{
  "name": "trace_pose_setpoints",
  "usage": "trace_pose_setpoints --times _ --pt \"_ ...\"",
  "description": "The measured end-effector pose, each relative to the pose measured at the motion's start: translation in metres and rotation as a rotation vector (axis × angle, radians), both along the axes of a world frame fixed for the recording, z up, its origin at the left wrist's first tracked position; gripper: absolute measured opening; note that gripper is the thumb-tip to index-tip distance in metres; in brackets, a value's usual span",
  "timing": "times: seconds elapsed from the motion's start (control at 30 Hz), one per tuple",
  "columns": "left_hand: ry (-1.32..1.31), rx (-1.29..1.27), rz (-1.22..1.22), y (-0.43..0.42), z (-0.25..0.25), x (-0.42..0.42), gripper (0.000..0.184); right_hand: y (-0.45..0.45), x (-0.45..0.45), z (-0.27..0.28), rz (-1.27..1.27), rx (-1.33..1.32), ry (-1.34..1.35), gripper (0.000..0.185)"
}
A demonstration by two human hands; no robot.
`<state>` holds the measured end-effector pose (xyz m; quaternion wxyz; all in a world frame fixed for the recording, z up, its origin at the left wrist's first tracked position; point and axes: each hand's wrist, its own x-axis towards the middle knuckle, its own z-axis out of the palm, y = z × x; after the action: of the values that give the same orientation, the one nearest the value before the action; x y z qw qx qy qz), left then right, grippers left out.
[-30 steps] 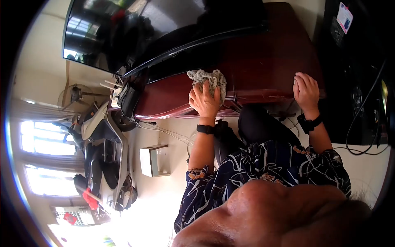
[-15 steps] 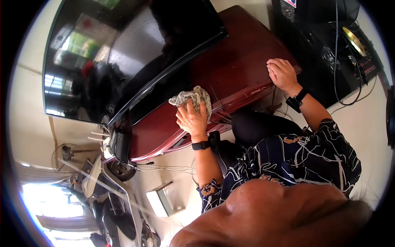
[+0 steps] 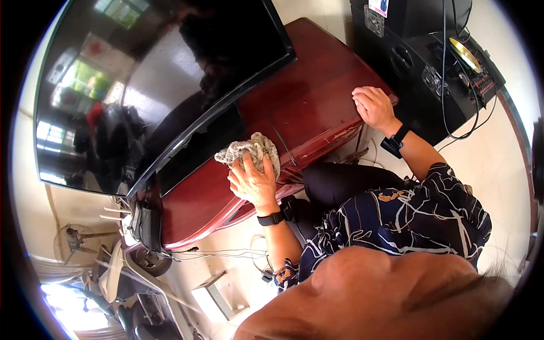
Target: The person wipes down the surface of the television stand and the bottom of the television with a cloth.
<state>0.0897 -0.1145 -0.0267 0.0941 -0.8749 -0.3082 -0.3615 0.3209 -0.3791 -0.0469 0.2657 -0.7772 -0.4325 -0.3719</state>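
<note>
A crumpled grey-and-white patterned cloth [image 3: 258,150] lies on the dark red cabinet [image 3: 309,90], close to its front edge. My left hand [image 3: 252,181] presses down on this cloth, its fingers bent over the near side. Part of the cloth is covered by the fingers. Farther right, my right hand [image 3: 374,106] rests at the cabinet's front right edge with loosely bent fingers and nothing visible in it. A large flat-screen TV [image 3: 164,96] stands on the cabinet, its lower edge beyond the cloth.
A black speaker box [image 3: 396,62] with hanging cables [image 3: 453,133] stands right of the cabinet. A black device [image 3: 148,226] with wires sits at the left end. A white open box [image 3: 218,297] is on the floor; a fan [image 3: 76,238] stands far left.
The whole view has shifted, so the TV, cabinet and both hands appear farther left and lower. My left hand stays on the cloth, and my right hand stays at the cabinet edge.
</note>
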Motion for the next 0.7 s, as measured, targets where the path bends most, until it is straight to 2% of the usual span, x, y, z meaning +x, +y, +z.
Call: trace_pose_setpoints --times 0.13,0.33,0.4,0.47,0.5,0.53,0.6,0.67,0.7 --pt "0.015 -0.052 0.027 -0.001 -0.001 0.001 0.046 -0.001 0.001 0.0 0.014 0.008 0.02 0.008" --pt "-0.179 -0.02 -0.103 0.013 -0.013 -0.002 0.039 -0.002 0.002 0.001 0.038 0.044 0.012 0.008" --pt "-0.311 -0.21 -0.164 0.021 -0.009 -0.004 0.037 -0.003 0.002 0.0 0.054 0.052 0.021 0.008" --pt "-0.531 -0.514 -0.232 0.031 0.004 -0.008 0.036 -0.003 0.003 -0.001 0.052 0.058 0.033 0.009" --pt "-0.713 -0.843 -0.231 0.029 0.013 -0.011 0.033 -0.003 0.003 -0.001 0.071 0.064 0.038 0.009" --pt "-0.917 -0.998 -0.383 0.011 0.039 -0.006 0.033 -0.003 0.004 -0.002 0.067 0.07 0.05 0.008" --pt "-0.99 -1.017 -0.485 -0.006 0.065 0.004 0.033 -0.003 0.003 -0.003 0.078 0.074 0.07 0.008" --pt "-0.894 -0.905 -0.575 -0.03 0.09 0.02 0.03 -0.004 0.003 0.002 0.081 0.053 0.104 0.01" --pt "-0.795 -0.765 -0.591 -0.029 0.085 0.032 0.029 -0.006 0.004 0.0 0.097 0.048 0.101 0.01"
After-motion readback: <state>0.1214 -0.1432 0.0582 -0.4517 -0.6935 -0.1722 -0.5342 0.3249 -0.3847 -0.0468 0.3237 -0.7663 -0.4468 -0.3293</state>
